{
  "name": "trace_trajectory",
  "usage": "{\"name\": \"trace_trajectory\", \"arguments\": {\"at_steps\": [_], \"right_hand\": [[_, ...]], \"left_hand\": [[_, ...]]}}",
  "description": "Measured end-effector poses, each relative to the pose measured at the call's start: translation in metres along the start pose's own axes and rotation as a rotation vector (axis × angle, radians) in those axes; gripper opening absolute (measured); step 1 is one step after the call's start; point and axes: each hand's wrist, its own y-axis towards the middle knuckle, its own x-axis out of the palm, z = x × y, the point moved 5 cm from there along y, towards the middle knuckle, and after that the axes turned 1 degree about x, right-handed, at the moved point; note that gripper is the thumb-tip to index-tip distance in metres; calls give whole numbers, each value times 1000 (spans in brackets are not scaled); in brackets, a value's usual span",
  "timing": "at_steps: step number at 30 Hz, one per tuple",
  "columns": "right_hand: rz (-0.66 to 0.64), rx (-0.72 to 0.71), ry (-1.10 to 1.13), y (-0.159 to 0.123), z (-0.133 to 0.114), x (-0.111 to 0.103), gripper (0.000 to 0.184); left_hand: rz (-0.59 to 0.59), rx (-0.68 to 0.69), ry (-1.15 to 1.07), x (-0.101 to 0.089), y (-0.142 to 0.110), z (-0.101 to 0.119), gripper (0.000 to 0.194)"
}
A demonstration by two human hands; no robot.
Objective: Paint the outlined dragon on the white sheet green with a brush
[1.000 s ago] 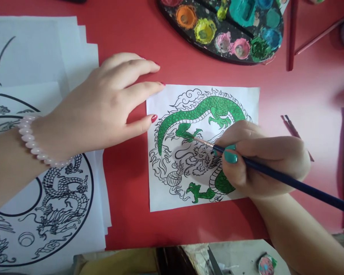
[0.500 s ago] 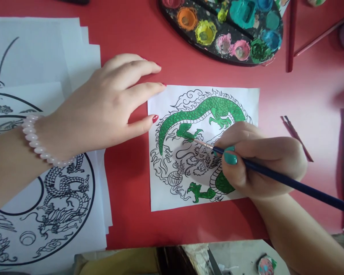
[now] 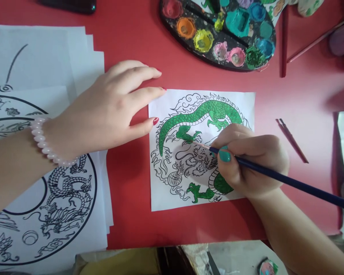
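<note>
A white sheet with a printed dragon point(image 3: 166, 194) lies on the red tabletop. The dragon's body, tail and legs are painted green, while its head, flames and cloud are uncoloured. My right hand point(image 3: 252, 160) grips a blue-handled paintbrush point(image 3: 275, 173), its tip touching the dragon's green foot near the middle of the sheet. With fingers spread, my left hand point(image 3: 117, 99) rests at the sheet's left edge, its thumb over the margin. A beaded bracelet point(image 3: 41, 141) circles that wrist. Some of the dragon's body is hidden beneath my right hand.
Beyond the sheet sits a black paint palette point(image 3: 206, 57) with several colours. Two small brushes point(image 3: 294, 141) lie to the right, and a red stick point(image 3: 283, 46) is farther back. Stacked printed sheets point(image 3: 83, 236) extend under my left arm. A black device point(image 3: 74, 5) is at the top left.
The view has shifted slightly, bringing more of the black device and palette into sight. The brush tip stays at the dragon's foot, with only slight movement of my right hand.
</note>
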Motion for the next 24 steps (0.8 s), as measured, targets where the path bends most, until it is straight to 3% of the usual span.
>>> {"name": "trace_trajectory", "arguments": {"at_steps": [8, 24], "right_hand": [[-24, -5, -27, 2, -1, 1, 18], [50, -22, 36, 2, -3, -2, 18]], "left_hand": [[3, 0, 14, 1, -1, -1, 43], [19, -20, 1, 2, -1, -3, 43]]}}
